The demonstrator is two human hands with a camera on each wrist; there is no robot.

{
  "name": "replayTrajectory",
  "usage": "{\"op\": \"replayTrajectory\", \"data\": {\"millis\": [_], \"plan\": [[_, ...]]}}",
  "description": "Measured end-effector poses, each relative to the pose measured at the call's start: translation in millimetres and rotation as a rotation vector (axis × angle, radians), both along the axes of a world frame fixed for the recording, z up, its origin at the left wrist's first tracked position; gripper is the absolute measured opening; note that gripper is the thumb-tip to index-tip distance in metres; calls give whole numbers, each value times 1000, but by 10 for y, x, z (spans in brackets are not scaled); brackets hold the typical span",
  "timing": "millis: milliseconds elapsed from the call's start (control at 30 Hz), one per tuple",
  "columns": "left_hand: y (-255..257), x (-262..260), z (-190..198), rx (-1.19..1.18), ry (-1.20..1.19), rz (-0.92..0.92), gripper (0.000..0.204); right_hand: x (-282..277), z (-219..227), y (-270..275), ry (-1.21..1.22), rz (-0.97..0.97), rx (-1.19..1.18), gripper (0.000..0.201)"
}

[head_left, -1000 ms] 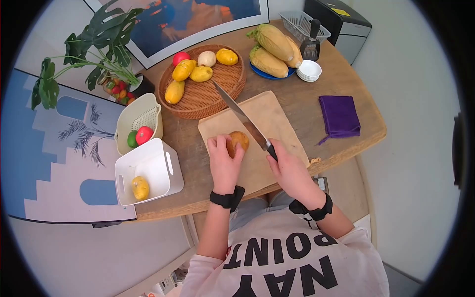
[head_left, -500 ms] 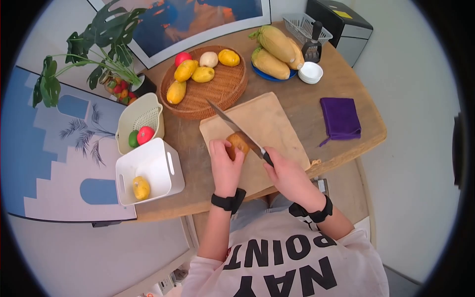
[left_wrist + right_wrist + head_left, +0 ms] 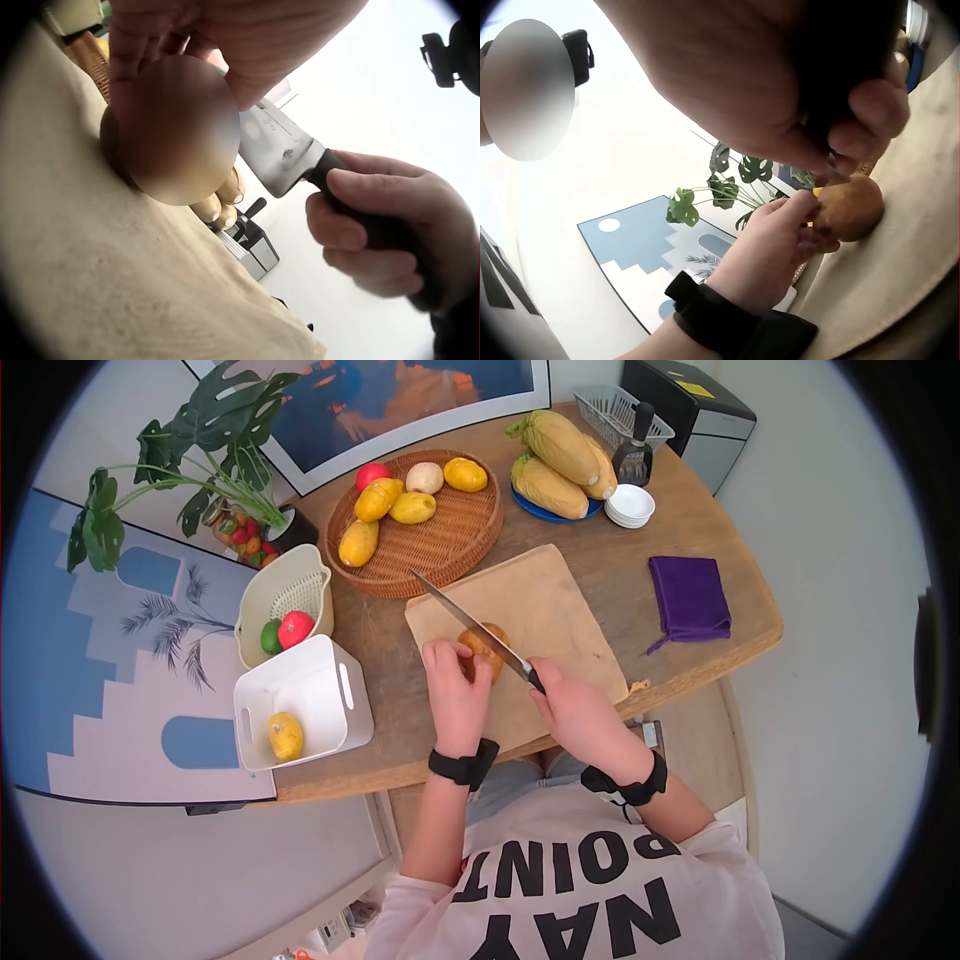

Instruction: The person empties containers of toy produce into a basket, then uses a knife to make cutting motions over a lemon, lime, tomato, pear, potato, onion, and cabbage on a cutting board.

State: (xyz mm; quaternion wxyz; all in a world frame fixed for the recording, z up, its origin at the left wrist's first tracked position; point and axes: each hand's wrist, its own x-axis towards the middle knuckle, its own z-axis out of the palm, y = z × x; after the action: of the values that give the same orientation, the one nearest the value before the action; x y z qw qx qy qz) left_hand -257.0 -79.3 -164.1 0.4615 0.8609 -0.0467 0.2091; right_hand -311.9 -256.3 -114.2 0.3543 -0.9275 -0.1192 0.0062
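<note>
On the cutting board (image 3: 555, 600) a brown, round potato-like item (image 3: 494, 633) is gripped on its left side by the left hand (image 3: 457, 700). The right hand (image 3: 585, 722) holds a large knife (image 3: 462, 617) by its black handle, and the blade lies across the top of the brown item in the head view. In the left wrist view the right hand (image 3: 397, 225) curls round the handle, while a blurred oval hides much of the brown item. The right wrist view shows the left fingers against the brown item (image 3: 855, 210); whether the blade has entered it, I cannot tell.
Behind the board stands a wicker tray (image 3: 440, 550) with yellow and red items. Left are a white bin (image 3: 350, 705) holding a yellow item and a pale green colander (image 3: 318, 575). A blue plate (image 3: 560, 515) of large pale vegetables, white bowls (image 3: 630, 503) and a purple cloth (image 3: 690, 600) lie right.
The right hand has moved the knife slightly left and down, bringing its blade from beside the brown item to across it. The left hand keeps its grip.
</note>
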Motion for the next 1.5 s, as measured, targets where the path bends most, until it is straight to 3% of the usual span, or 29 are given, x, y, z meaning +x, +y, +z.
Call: {"op": "replayTrajectory", "data": {"millis": [133,300,433,633,800,900,1000,1100,1200,1300,1400,1500], "plan": [[11,-86,64,-19,58,-33,25,19,79,9,96,1,-75,31],[-10,-132,28,61,11,-36,37,10,12,-7,4,10,-32,33],[-9,-139,-38,33,20,-28,37,-20,55,-10,-105,-3,30,38],[-33,-115,-21,-32,80,-20,35,-20,45,-24,25,2,-76,41],[16,-142,-114,-89,95,-12,33,-40,51,8,-11,-8,-30,40],[35,-146,-54,-29,215,-23,33,-14,36,-26,-33,7,-29,38],[42,-131,16,79,49,-7,39,-48,73,-20,-46,-63,70,38],[122,-30,261,367,-165,-204,54,20,72,-94,-62,-162,96,38],[201,116,216,577,-170,-421,66,59,-7,-199,-58,-202,61,37],[206,155,401,546,162,-414,59,45,-119,-249,-59,-211,33,36],[175,178,456,464,186,-243,54,27,-178,-269,-21,-202,23,35],[77,154,509,557,212,-134,56,30,-198,-266,26,-178,3,35]]}}
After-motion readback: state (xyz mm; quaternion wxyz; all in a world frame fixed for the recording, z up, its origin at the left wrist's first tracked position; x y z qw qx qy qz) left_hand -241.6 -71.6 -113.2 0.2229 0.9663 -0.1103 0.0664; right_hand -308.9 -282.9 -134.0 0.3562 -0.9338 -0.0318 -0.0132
